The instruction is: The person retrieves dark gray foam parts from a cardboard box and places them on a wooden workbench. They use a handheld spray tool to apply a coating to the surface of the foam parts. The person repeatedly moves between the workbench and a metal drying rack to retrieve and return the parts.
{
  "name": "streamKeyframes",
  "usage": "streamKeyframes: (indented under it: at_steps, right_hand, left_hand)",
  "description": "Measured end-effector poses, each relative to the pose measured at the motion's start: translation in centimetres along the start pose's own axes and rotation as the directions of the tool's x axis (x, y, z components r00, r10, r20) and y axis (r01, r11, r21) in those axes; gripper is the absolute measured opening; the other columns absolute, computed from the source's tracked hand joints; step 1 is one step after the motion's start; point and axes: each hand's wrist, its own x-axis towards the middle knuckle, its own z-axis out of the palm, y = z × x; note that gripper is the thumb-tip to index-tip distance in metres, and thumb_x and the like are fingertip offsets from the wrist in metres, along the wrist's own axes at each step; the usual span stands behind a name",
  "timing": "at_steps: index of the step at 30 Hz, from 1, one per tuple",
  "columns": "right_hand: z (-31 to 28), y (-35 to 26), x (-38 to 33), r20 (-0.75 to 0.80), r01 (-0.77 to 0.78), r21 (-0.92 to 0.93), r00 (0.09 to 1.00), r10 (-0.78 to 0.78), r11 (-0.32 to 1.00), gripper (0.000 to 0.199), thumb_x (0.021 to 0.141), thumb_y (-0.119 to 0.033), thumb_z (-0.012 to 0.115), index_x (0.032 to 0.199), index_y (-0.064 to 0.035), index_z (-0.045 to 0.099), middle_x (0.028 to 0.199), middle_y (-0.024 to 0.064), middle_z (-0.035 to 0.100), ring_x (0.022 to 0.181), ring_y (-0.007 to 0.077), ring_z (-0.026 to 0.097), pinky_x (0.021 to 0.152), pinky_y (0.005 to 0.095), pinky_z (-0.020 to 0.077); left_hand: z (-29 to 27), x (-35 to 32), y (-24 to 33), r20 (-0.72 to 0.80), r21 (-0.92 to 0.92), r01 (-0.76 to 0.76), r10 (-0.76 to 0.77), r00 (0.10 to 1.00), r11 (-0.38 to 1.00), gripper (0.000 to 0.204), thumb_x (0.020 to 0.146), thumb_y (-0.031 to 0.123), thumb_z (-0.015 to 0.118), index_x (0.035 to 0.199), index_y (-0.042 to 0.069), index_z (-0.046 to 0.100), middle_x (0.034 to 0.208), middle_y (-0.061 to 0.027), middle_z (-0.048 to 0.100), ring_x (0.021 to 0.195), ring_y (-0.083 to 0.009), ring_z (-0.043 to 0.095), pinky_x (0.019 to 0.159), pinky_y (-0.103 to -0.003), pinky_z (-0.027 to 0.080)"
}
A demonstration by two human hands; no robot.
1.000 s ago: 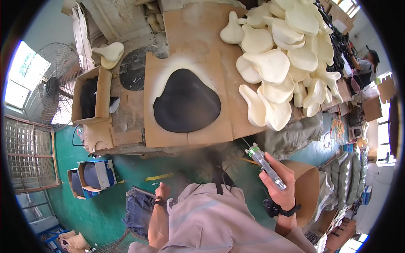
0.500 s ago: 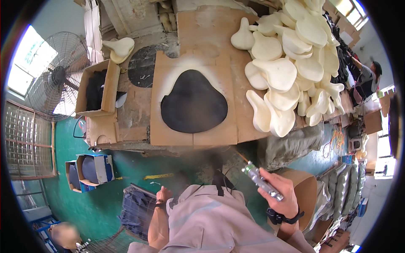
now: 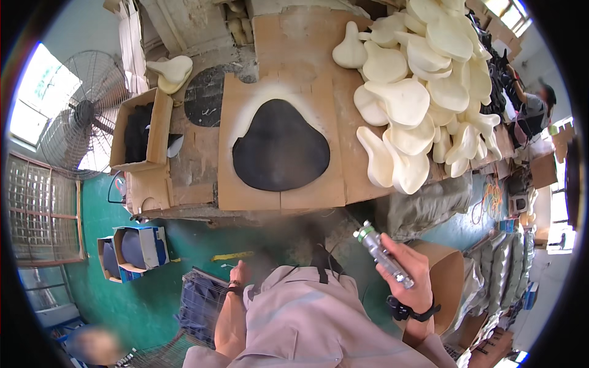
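My right hand (image 3: 410,273) is wrapped round a silver spray gun (image 3: 383,254) with a green ring near its nozzle. It is raised in front of the table's near edge, right of my body. My left hand (image 3: 239,274) hangs low by my left side with its fingers curled. A small pale thing sticks out next to those fingers; what it is I cannot make out. On the table, apart from both hands, a black rounded-triangular saddle-shaped piece (image 3: 282,147) lies on a cardboard sheet (image 3: 310,199). Pale overspray rings its far end.
Cream foam bicycle-saddle pads (image 3: 402,101) are heaped on the table's right. At the left stand an open carton (image 3: 161,132) of black pieces and a large fan (image 3: 84,113). A wire basket (image 3: 202,303) with dark cloth is beside my left arm. Another person (image 3: 537,110) is far right.
The thin brownish streak at the spray gun's nozzle no longer shows. My right hand and the gun have shifted very slightly; my left hand has risen a little.
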Motion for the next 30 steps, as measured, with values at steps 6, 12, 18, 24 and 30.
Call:
streamKeyframes:
  at_steps: [6, 12, 18, 24, 30]
  right_hand:
    - [-1.3, 0.1, -1.1, 0.04, -0.031, 0.008, 0.999, 0.031, 0.999, 0.059, 0.073, 0.006, 0.073, 0.13, 0.0001, 0.06, 0.088, 0.0171, 0.067, 0.075, 0.0322, 0.067, 0.068, 0.0342, 0.0525]
    - [-1.1, 0.5, -1.1, 0.007, -0.033, 0.002, 0.999, 0.033, 0.999, 0.054, 0.075, 0.005, 0.073, 0.128, 0.0016, 0.062, 0.091, 0.0157, 0.069, 0.076, 0.0257, 0.067, 0.071, 0.0309, 0.0515]
    - [-1.5, 0.1, -0.6, -0.13, -0.018, 0.025, 0.991, 0.021, 1.0, 0.054, 0.078, 0.005, 0.071, 0.131, 0.0023, 0.06, 0.089, 0.0163, 0.068, 0.073, 0.0273, 0.065, 0.067, 0.0319, 0.0511]
    - [-1.4, 1.3, -3.0, -0.163, -0.163, 0.002, 0.973, 0.161, 0.987, 0.051, 0.078, 0.003, 0.072, 0.127, 0.0051, 0.061, 0.093, 0.0179, 0.069, 0.076, 0.0276, 0.067, 0.071, 0.0328, 0.0522]
    - [0.3, 1.0, -3.5, 0.018, -0.139, 0.168, 0.99, 0.138, 0.976, 0.054, 0.074, 0.005, 0.074, 0.127, 0.0012, 0.063, 0.086, 0.0163, 0.067, 0.071, 0.0269, 0.066, 0.067, 0.0306, 0.051]
  left_hand:
    - [-0.6, -0.2, 0.4, 0.073, -0.023, 0.05, -0.048, 0.996, 0.998, 0.03, 0.083, 0.031, 0.063, 0.097, 0.006, 0.054, 0.091, -0.0238, 0.07, 0.091, -0.0444, 0.067, 0.078, -0.053, 0.054]
    - [-1.7, -1.1, 1.7, 0.119, -0.087, 0.074, -0.063, 0.991, 0.993, 0.033, 0.083, 0.034, 0.064, 0.095, 0.005, 0.056, 0.091, -0.0257, 0.07, 0.092, -0.0453, 0.067, 0.079, -0.052, 0.054]
    - [-0.8, 0.1, 0.4, 0.11, -0.009, 0.125, -0.124, 0.986, 0.992, 0.041, 0.079, 0.043, 0.069, 0.097, 0.009, 0.057, 0.09, -0.0208, 0.071, 0.089, -0.0418, 0.069, 0.075, -0.05, 0.055]
    - [0.1, 1.5, -2.3, 0.014, -0.323, 0.098, -0.098, 0.995, 0.941, 0.032, 0.088, 0.035, 0.066, 0.097, 0.004, 0.06, 0.087, -0.0136, 0.071, 0.078, -0.03, 0.071, 0.065, -0.039, 0.056]
    - [-12.1, 5.3, 10.8, 0.149, -0.929, 0.268, -0.403, 0.903, 0.257, 0.031, 0.095, 0.031, 0.064, 0.108, 0.004, 0.065, 0.089, -0.0111, 0.071, 0.081, -0.0213, 0.07, 0.067, -0.034, 0.056]
